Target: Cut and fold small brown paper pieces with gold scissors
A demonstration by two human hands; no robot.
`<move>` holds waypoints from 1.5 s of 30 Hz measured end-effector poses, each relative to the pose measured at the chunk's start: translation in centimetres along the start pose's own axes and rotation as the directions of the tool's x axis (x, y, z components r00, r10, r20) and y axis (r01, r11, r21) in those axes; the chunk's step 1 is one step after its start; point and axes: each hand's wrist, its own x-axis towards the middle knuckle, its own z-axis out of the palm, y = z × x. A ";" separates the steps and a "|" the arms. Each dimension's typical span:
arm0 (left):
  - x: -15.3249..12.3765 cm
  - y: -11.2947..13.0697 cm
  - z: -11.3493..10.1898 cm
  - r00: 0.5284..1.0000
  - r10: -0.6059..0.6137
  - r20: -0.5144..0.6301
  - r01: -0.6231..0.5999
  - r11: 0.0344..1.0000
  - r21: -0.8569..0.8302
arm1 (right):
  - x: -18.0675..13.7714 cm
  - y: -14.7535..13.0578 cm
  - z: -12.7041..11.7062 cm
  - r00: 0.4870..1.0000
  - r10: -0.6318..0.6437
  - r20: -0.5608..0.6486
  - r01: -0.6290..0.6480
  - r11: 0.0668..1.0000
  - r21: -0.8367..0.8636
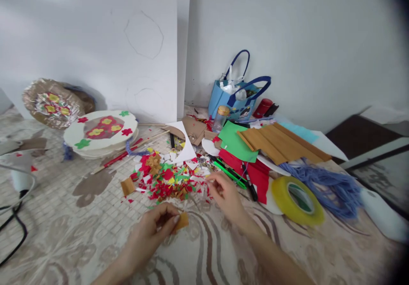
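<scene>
Low over the tablecloth, my left hand (pixel 156 225) pinches a small piece of golden-brown paper (pixel 182 222) between thumb and fingertips. My right hand (pixel 225 193) is at the right edge of a pile of cut paper scraps (pixel 172 176). Its fingers are curled in, and whatever they hold is hidden or too small to name. Red, green, white and yellow bits make up the pile, with a brown paper flower (pixel 154 164) on top. Another brown paper square (pixel 128 186) lies at the pile's left. A black marker (pixel 249 182) and a green pen (pixel 228 173) rest beyond my right hand.
Decorated white discs (pixel 72 136) stand at the left, near a foil-wrapped round piece (pixel 53 104). On the right are yellow tape (pixel 277 195), blue yarn (pixel 332 191), folded brown paper (pixel 281 142) and green paper (pixel 236 140). A blue bag (pixel 217 97) and a jar (pixel 220 119) stand behind.
</scene>
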 end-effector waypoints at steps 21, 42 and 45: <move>-0.3 0.8 0.8 0.998 0.055 -0.012 -0.056 0.960 -0.273 | -4.1 -3.8 3.1 0.932 0.030 0.362 -0.225 0.830 0.510; -0.7 0.8 1.5 0.993 -0.100 0.060 0.117 0.871 -0.478 | -4.7 -3.2 2.6 0.964 0.030 0.264 -0.145 0.893 0.426; -0.9 0.7 1.7 0.987 -0.108 0.116 0.150 0.872 -0.465 | -4.8 -3.5 2.7 0.962 0.025 0.271 -0.135 0.908 0.396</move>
